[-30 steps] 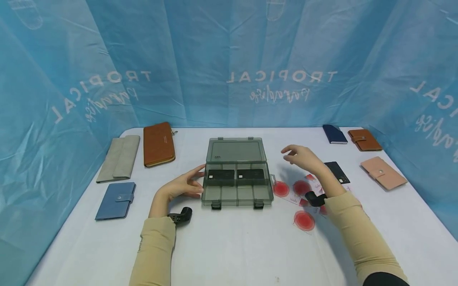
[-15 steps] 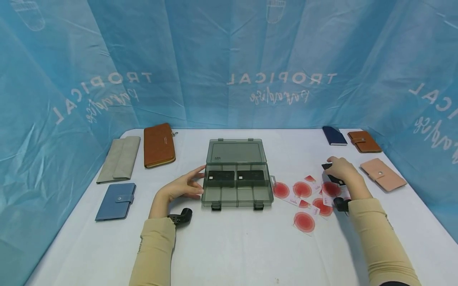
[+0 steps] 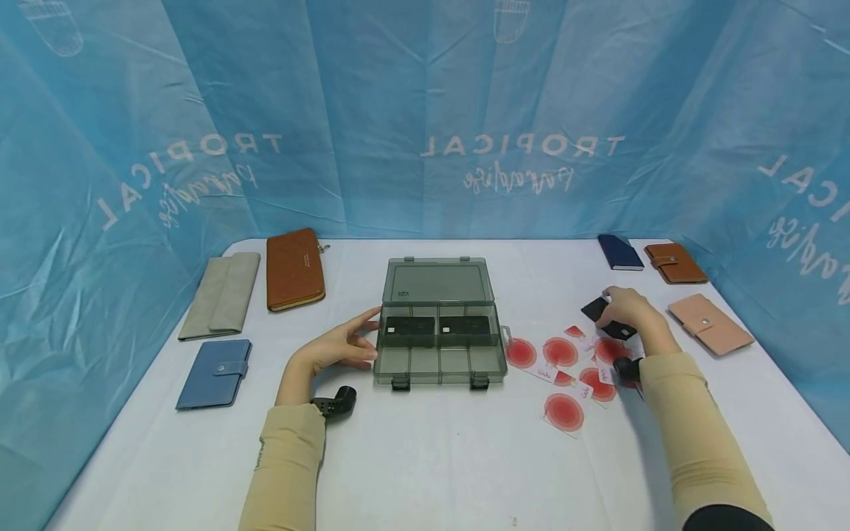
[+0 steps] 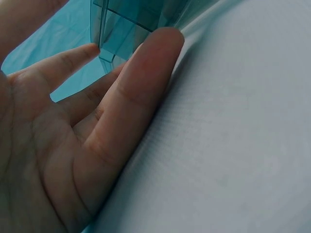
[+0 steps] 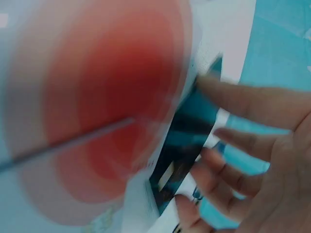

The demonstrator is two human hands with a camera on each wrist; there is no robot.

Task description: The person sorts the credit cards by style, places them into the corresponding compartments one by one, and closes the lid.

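The right hand [image 3: 627,310] pinches a black card [image 3: 593,307] by its edge, lifted just above the red-dot cards [image 3: 561,352] right of the open grey box [image 3: 438,346]. The left hand [image 3: 339,345] rests on the box's left wall, fingers straight. The card looks thin, stiff and smooth, so I think the edges give the safest grip.

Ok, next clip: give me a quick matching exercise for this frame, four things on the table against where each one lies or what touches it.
Things:
1. black card
2. grey organiser box
3. blue snap wallet
4. pink wallet

Places or states:
A. near the table's right edge, untouched
B. lid open, left hand resting against its left side
C. lifted at one end by the right hand, above the red-dot cards
D. at the left of the table, in front of the grey long wallet

Pairs: 1-C, 2-B, 3-D, 4-A
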